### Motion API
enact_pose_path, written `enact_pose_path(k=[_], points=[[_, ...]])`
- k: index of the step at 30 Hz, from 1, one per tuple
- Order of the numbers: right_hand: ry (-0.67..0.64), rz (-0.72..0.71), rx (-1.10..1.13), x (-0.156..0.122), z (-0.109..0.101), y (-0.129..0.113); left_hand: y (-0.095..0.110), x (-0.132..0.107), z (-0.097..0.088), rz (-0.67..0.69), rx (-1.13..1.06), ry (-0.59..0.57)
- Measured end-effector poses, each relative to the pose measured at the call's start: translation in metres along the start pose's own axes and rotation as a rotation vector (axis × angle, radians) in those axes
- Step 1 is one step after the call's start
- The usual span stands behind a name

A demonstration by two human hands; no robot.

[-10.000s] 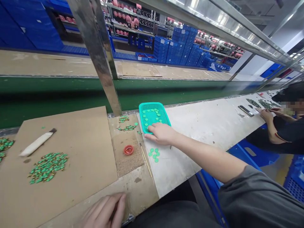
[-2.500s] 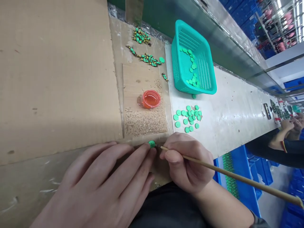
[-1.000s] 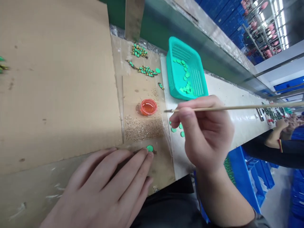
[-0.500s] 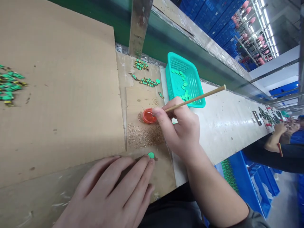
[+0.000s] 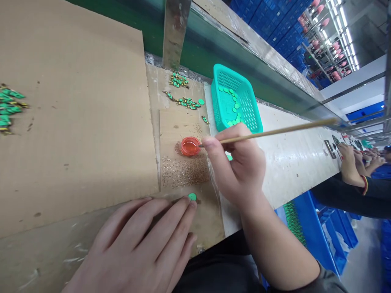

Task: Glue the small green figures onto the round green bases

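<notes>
My right hand (image 5: pixel 241 171) is closed in a pinch around a thin wooden brush (image 5: pixel 275 131). The dark tip of the brush is at the right rim of a small red cup (image 5: pixel 184 152) with reddish liquid inside. Lower down, my left hand (image 5: pixel 146 240) lies palm down, and two of its fingertips hold a small green disc (image 5: pixel 192 197) against the brown work surface. The thumb of that hand is apart from the disc. Speckled brown marks cover the cardboard piece (image 5: pixel 171 122) beneath the cup.
A teal basket (image 5: pixel 216 106) with green discs stands beyond my right hand. Small green and gold pieces (image 5: pixel 187 103) lie in clusters past the cup, with more (image 5: pixel 10 106) on the large cardboard sheet (image 5: pixel 91 101). Other people's hands (image 5: pixel 348 162) are farther along the bench.
The brush has moved right, from inside the red cup to its rim, and its shaft lies flatter. My left hand keeps its place on the green disc.
</notes>
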State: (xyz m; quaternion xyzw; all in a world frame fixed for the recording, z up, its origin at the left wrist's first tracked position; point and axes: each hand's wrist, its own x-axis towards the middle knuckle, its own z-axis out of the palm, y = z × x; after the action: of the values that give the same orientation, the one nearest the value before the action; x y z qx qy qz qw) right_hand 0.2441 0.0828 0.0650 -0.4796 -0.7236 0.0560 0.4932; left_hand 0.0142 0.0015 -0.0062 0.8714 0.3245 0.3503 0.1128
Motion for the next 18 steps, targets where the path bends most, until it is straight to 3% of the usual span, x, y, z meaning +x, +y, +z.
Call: enact_pose_path(k=[6, 9, 18], points=[[0.034, 0.296, 0.241, -0.065, -0.018, -0.034, 0.0, -0.003, -0.003, -0.036, -0.003, -0.04], [0.04, 0.35, 0.32, -0.089, -0.015, -0.04, 0.0, -0.004, -0.004, -0.023, -0.023, -0.055], [-0.152, 0.267, 0.222, -0.088, -0.016, -0.034, 0.001, -0.008, -0.009, -0.06, -0.035, -0.104]])
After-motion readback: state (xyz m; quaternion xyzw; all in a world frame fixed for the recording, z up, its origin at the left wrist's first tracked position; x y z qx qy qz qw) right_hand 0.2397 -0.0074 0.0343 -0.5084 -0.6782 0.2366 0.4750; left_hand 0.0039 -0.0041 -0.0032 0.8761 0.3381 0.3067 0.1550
